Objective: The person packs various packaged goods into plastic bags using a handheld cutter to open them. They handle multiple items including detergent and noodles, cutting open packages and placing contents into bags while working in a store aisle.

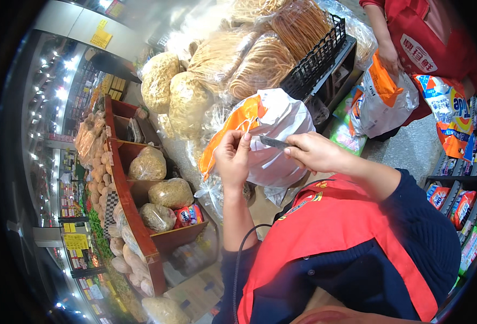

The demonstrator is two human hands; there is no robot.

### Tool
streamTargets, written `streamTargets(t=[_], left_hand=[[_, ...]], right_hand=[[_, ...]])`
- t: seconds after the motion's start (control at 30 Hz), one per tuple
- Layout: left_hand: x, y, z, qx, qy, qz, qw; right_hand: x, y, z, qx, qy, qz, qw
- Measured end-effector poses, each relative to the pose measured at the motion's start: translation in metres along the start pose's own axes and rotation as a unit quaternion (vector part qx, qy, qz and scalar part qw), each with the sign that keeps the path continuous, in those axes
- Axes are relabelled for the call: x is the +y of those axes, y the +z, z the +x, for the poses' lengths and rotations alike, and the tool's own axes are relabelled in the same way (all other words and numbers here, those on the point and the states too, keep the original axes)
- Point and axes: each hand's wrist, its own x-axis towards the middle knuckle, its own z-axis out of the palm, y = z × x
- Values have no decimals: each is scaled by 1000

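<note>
A white bag with an orange band stands bulging in front of me. At its orange edge, my left hand is closed in a pinch on a thin white string. My right hand is closed around a knife. Its dark, flat blade points left across the bag, its tip close to my left fingertips. Whether the blade touches the string, I cannot tell.
Clear bags of dried noodles are heaped beyond the bag, beside a black crate. A red wooden shelf holds bagged goods at left. At upper right, a co-worker's hand rests on another white-and-orange bag. Detergent packs line the right shelves.
</note>
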Motion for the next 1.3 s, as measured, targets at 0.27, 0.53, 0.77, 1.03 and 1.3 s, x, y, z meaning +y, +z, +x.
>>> streamTargets(t=[0.27,0.53,0.77,1.03,1.3], left_hand=[[13,25,-5,8,74,113,991],[10,16,-3,-23,55,232,971],[56,15,-38,-468,42,354,809],[45,2,68,22,230,355,906],[34,13,89,7,187,397,899]], right_hand=[[23,12,52,76,-18,28,997],[-19,-23,2,256,-37,-181,949],[14,-54,-5,264,-104,-62,957],[-3,-58,87,284,-176,50,941],[13,-48,123,258,-133,98,952]])
